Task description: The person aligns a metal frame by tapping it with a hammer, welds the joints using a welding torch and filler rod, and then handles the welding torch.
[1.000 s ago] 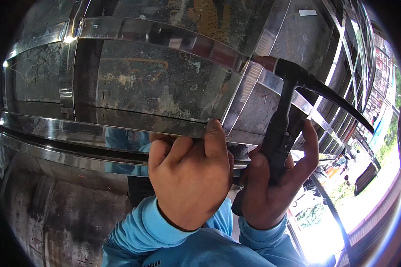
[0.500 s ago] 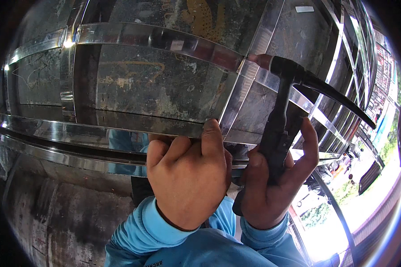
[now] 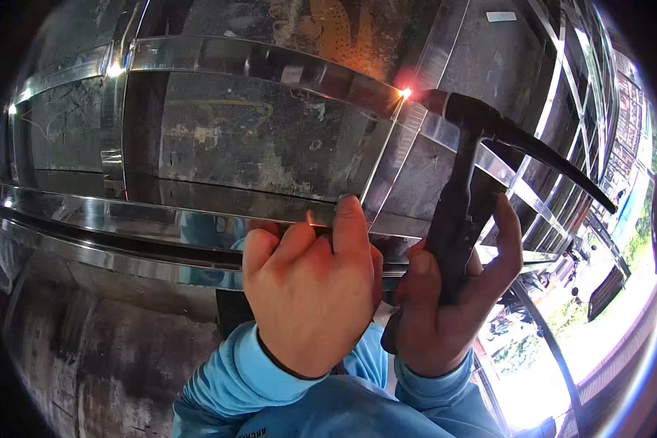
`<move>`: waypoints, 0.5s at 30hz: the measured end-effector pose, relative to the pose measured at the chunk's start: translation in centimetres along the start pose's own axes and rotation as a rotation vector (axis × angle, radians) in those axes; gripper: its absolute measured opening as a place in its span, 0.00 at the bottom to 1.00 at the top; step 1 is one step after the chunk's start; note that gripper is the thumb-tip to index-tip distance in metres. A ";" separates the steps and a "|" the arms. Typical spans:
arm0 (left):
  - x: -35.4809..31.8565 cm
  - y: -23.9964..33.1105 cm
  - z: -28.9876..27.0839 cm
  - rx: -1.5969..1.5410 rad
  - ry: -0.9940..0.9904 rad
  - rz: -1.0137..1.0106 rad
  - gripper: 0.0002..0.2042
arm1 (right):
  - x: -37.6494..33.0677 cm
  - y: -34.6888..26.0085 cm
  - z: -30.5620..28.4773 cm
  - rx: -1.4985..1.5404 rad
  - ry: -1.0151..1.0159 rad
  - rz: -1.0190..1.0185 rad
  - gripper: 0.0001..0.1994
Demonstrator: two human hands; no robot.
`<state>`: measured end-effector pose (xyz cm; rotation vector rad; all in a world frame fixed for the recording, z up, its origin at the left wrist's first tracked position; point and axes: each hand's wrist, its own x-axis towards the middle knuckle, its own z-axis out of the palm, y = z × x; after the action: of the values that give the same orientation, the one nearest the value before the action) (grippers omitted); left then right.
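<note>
My right hand [image 3: 445,321] is gripped around the handle of a black welding torch [image 3: 463,190]. The torch head points left, and its tip touches a joint in the shiny steel frame [image 3: 270,62], where a bright spark [image 3: 405,93] glows. A dark cable [image 3: 555,157] runs from the torch head off to the right. My left hand [image 3: 306,292] is curled into a fist against the horizontal steel rail [image 3: 124,219], with its thumb raised along the rail. A small thin glint shows between its fingers; I cannot tell what it is.
The frame's polished bars cross in front of a rough, dark stained wall [image 3: 241,139]. More steel bars [image 3: 562,87] run off to the upper right. A bright street with greenery [image 3: 598,292] lies at the right. Blue sleeves cover both forearms.
A spark has lit at the torch tip and casts an orange glow on my hands. Both hands have hardly moved.
</note>
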<state>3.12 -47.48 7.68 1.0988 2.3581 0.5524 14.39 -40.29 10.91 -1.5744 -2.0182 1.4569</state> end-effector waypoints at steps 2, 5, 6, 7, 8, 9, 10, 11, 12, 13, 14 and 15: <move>-0.2 0.0 0.3 0.001 0.006 -0.002 0.16 | 0.0 0.6 0.0 -0.001 0.015 -0.040 0.39; -0.3 -0.1 0.7 0.010 0.011 0.006 0.17 | 0.3 0.7 -0.3 0.002 0.030 -0.071 0.39; -0.3 -0.2 0.8 0.001 0.030 0.012 0.18 | 0.4 0.6 -0.3 0.042 0.035 -0.049 0.39; -0.3 -0.2 0.6 0.001 0.029 0.012 0.18 | 0.4 0.7 -0.3 0.042 0.035 -0.049 0.39; -0.3 -0.1 0.4 0.003 0.006 0.012 0.18 | 0.4 0.7 -0.2 0.055 0.039 -0.045 0.39; -0.3 -0.1 0.3 0.004 -0.018 0.012 0.18 | 0.4 0.8 -0.2 0.066 0.044 -0.041 0.39; -0.3 -0.1 0.3 0.004 -0.019 0.012 0.18 | 0.4 0.9 -0.2 0.066 0.044 -0.040 0.39; -0.2 -0.1 0.4 0.002 0.008 0.007 0.16 | 0.4 1.1 -0.1 0.074 0.038 -0.056 0.39; -0.1 -0.1 0.5 0.000 0.035 0.001 0.14 | 0.5 1.2 -0.1 0.082 0.032 -0.072 0.39; -0.1 -0.1 0.4 0.000 0.035 0.001 0.14 | 0.4 1.0 -0.1 0.082 0.031 -0.072 0.39; 0.0 0.0 0.2 -0.003 0.028 0.005 0.15 | 0.4 0.9 -0.2 0.062 0.023 -0.067 0.39; 0.0 0.0 0.2 -0.007 0.020 0.009 0.15 | 0.3 0.8 -0.2 0.043 0.015 -0.061 0.38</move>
<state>3.20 -47.46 7.52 1.1068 2.3681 0.5771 14.88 -39.97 10.25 -1.4887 -1.9951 1.4524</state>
